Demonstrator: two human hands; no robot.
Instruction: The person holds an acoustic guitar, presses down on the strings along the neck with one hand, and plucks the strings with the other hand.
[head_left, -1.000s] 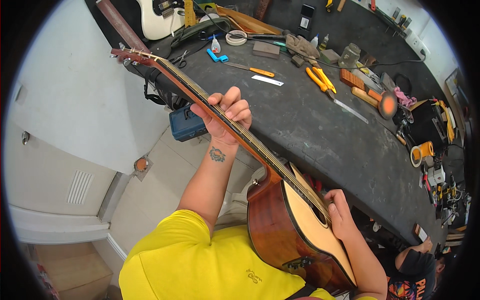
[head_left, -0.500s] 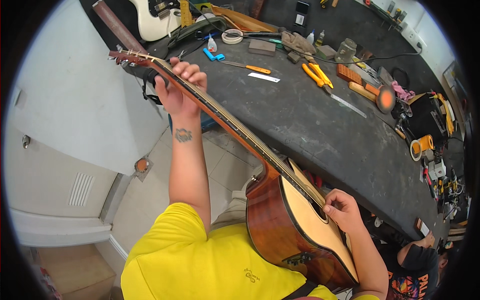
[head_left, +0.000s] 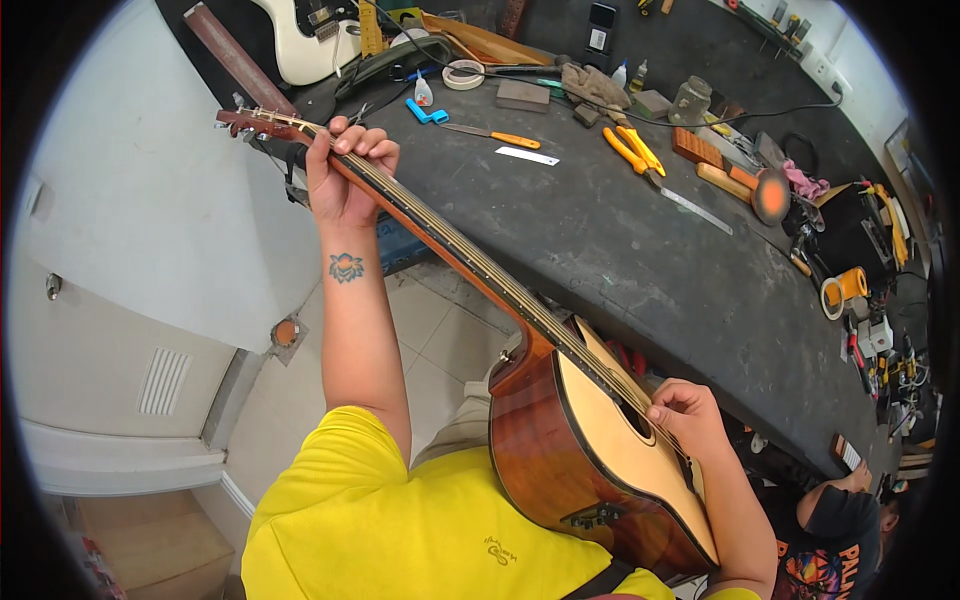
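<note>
An acoustic guitar (head_left: 610, 410) with a pale top and reddish-brown sides lies across my lap, its neck slanting up to the far left. Near the headstock (head_left: 262, 122), my left hand (head_left: 348, 178) wraps round the neck, fingers curled over the strings and thumb against the near edge. My right hand (head_left: 690, 415) hovers at the strings beside the soundhole (head_left: 638, 418), its thumb and fingers pinched together. Whatever sits between those fingertips, if anything, is hidden. My right forearm rests over the guitar body.
Beyond the guitar stretches a dark workbench (head_left: 560, 220). On it lie a blue string winder (head_left: 428, 112), an orange-handled knife (head_left: 515, 139), yellow pliers (head_left: 635, 150), a steel ruler (head_left: 697, 211) and a hammer (head_left: 765, 195). Another person's dark sleeve (head_left: 840, 525) shows at the lower right.
My left hand has slid slightly toward the headstock, and its thumb has closed in against the neck. My right hand has stayed almost in place by the soundhole.
</note>
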